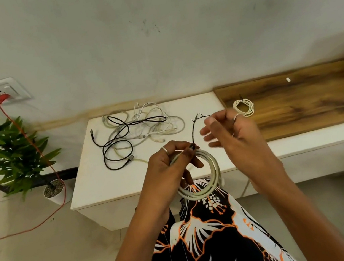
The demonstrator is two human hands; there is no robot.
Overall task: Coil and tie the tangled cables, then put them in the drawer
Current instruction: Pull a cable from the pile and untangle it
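Mid-frame, round pale-grey cable coil (198, 171) is gripped w/ thin black tie (193, 130) pinned by left hand (172, 164), so loops stay; right hand (232, 131) is open, empty.

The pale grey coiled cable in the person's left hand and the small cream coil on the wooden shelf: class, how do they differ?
The pale grey coiled cable is held up in the left hand; the small cream coil lies flat on the wooden shelf. The cream coil is tied already; the grey coil's thin black tie still stands loose. Both are wound into round loops.
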